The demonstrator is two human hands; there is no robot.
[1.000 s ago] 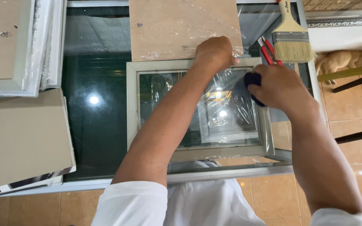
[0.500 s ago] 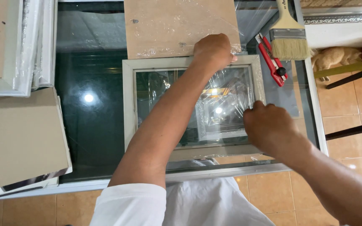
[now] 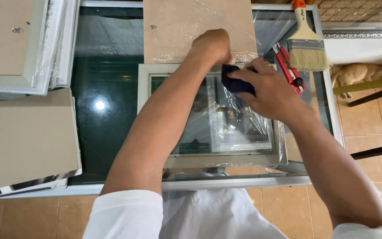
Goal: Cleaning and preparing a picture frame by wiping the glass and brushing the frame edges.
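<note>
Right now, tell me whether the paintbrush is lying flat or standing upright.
Lying flat. The paintbrush rests on the glass table, orange handle away from the person, bristles toward them, beside the red cutter.

From my remote seat: at frame centre, the left hand presses the top edge of a pale picture frame on the glass table, while the right hand grips a dark cloth against its glazing; a brown backing board lies above, a paintbrush and red cutter upper right
</note>
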